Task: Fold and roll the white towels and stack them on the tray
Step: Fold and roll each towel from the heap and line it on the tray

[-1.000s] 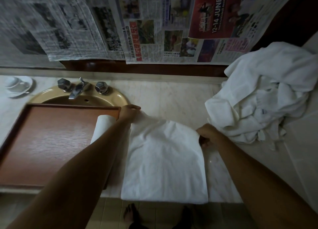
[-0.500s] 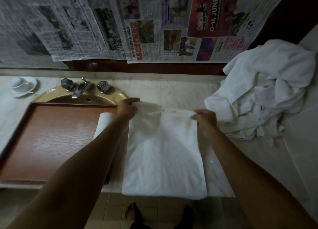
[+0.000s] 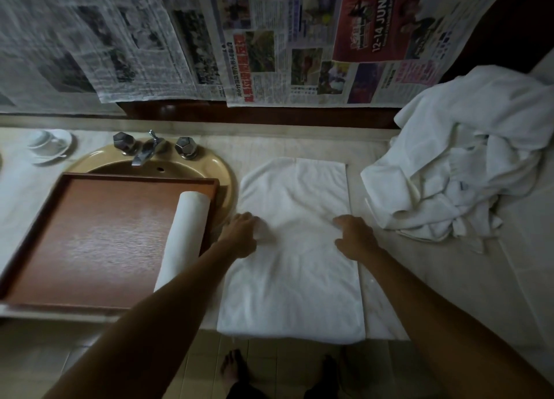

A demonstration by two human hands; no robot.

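A white towel [image 3: 295,266] lies folded into a long strip on the marble counter, its near end hanging slightly over the front edge. My left hand [image 3: 241,236] rests on its left side and my right hand [image 3: 355,236] on its right side, both palm down with fingers spread, gripping nothing. A brown wooden tray [image 3: 90,242] sits left of the towel, partly over the sink. One rolled white towel [image 3: 183,239] lies along the tray's right side. A heap of unfolded white towels [image 3: 467,155] is piled at the right.
A tan sink [image 3: 221,170] with a chrome tap [image 3: 148,151] lies behind the tray. A white cup on a saucer [image 3: 48,145] stands at the far left. Newspaper [image 3: 209,39] covers the wall behind. My bare feet show on the tiled floor below.
The towel's far end has been laid down flat farther back on the counter. Both hands let go of its far corners and drew back to the towel's middle, pressing flat.
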